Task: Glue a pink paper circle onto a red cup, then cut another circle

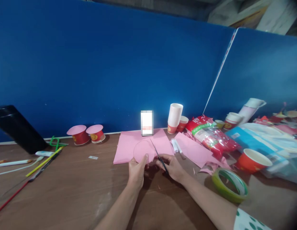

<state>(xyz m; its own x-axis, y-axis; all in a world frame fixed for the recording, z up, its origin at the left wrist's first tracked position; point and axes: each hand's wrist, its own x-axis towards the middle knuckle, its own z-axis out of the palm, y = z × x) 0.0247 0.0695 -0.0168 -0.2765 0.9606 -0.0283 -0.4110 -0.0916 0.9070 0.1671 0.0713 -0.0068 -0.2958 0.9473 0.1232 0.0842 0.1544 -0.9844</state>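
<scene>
My left hand (137,170) pinches a round pink paper disc (143,152) and holds it upright above the brown table. My right hand (172,166) is closed round small black scissors (158,156), whose blades point up and away, touching the disc's right edge. Behind the disc, a pink paper sheet (126,145) lies flat on the table.
Two upside-down red cups topped with pink paper (86,134) stand at the back left. A stack of white cups (174,117), a red packet of cups (208,134), an open red cup (252,159) and a green tape roll (229,185) lie right. Pencils and sticks (40,164) lie left.
</scene>
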